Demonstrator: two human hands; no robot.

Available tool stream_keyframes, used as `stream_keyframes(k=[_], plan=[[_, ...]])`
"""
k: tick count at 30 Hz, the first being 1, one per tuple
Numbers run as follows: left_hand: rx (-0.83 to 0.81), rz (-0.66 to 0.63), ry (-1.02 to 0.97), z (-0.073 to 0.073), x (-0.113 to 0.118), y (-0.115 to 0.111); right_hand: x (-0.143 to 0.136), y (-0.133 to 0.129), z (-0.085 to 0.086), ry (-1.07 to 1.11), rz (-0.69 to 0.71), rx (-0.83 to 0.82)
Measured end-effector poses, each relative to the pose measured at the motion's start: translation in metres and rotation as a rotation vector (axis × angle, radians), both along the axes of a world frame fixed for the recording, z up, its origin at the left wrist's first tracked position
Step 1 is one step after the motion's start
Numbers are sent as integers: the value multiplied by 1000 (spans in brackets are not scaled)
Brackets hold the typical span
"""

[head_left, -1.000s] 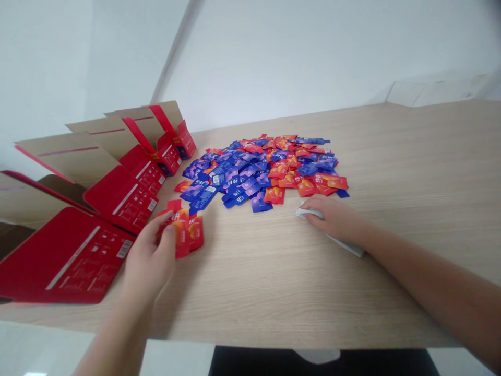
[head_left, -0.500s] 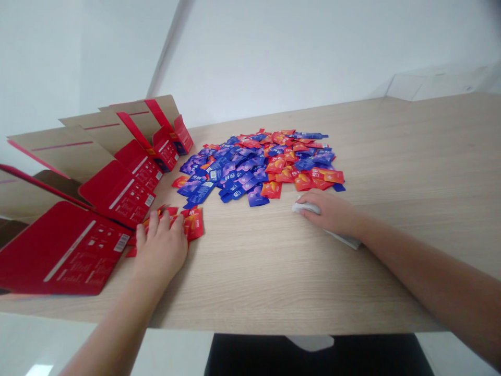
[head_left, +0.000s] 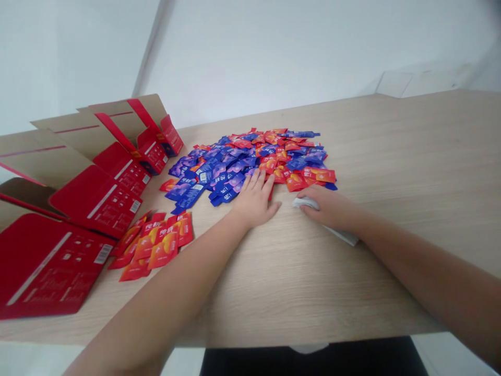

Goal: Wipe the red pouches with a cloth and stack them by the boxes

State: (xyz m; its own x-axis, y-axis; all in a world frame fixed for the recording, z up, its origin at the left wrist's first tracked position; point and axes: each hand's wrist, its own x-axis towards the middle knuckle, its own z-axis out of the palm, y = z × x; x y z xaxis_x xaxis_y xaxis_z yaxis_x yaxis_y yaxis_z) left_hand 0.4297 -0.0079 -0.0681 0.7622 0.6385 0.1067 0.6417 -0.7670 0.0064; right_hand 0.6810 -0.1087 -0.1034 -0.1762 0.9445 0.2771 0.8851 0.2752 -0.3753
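While the left hand (head_left: pixel 253 203) stretches its fingers, thumb spread apart, over the front of the sachet pile (head_left: pixel 230 163), clamped on nothing visible, though whether the fingertips press the sachets I cannot tell, the right hand (head_left: pixel 326 206) is closed around a white object (head_left: pixel 300 202), mostly hidden. The pile lies toward the table's (head_left: pixel 282 297) far edge; loose red sachets (head_left: pixel 164 248) lie toward its near left corner, beside red boxes (head_left: pixel 50 271).
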Motion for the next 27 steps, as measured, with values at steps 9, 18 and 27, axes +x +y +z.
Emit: stream_keyframes(k=[9, 18, 27], plan=[[-195, 225, 189, 20, 89, 85, 2, 2, 0, 21, 19, -12], [-131, 263, 166, 26, 102, 87, -1, 0, 7, 11, 20, -27], [-25, 237, -16, 57, 62, 68, 0, 1, 3, 25, 23, -18]])
